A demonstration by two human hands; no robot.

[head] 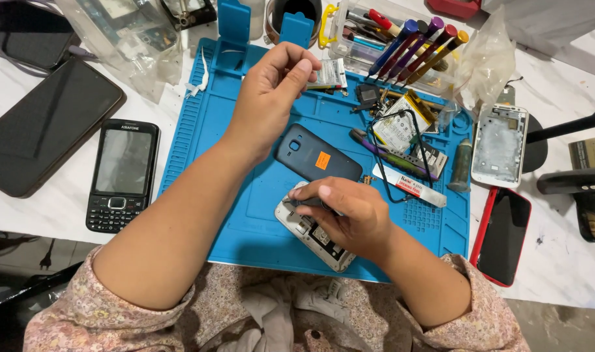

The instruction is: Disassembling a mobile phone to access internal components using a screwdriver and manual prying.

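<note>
My left hand (271, 91) is raised over the blue silicone work mat (245, 215), fingertips pinched together; nothing shows between them. My right hand (349, 215) lies on an opened silver phone (317, 242) at the mat's near edge, its fingers closed on a dark part at the phone's top end. The hand covers most of the phone. A dark blue back cover (310, 156) with an orange sticker lies on the mat between my two hands.
A black keypad phone (121, 176) and a large dark screen (46, 124) lie left of the mat. Right: a white phone frame (499, 143) and a red-edged phone (503, 234). Behind: coloured screwdrivers (415, 45), a battery (401, 124), plastic bags (128, 32).
</note>
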